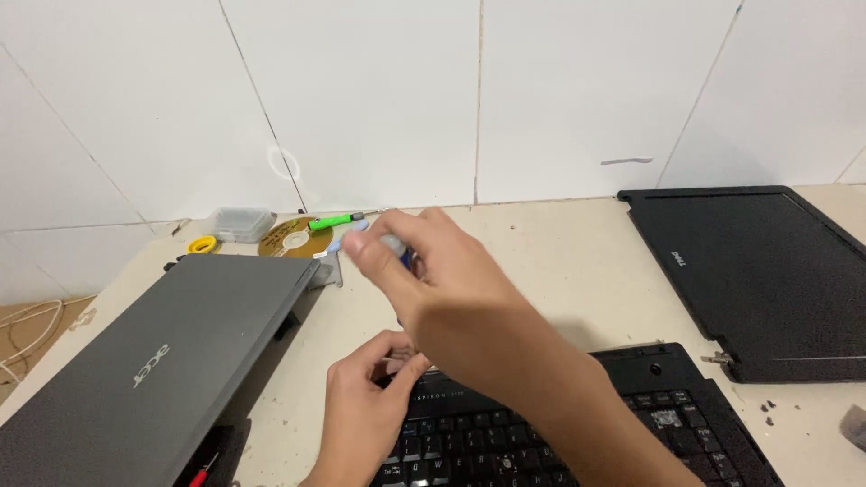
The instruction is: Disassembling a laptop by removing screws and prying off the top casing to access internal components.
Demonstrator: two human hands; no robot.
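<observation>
My right hand (433, 271) is raised over the beige table (559, 271), blurred, its fingers closed around a small tool with a blue and light handle (347, 239). My left hand (365, 397) rests at the top left corner of a black laptop base with keyboard (631, 424), fingers pinched at its edge; whether they hold anything I cannot tell. The right forearm crosses over the keyboard.
A closed grey laptop (162, 352) lies at the left. A detached black laptop lid (758, 271) lies at the right. Near the white tiled wall sit a gold disc (293, 240), a green tool (329, 221), a clear plastic box (242, 224) and a yellow ring (202, 244).
</observation>
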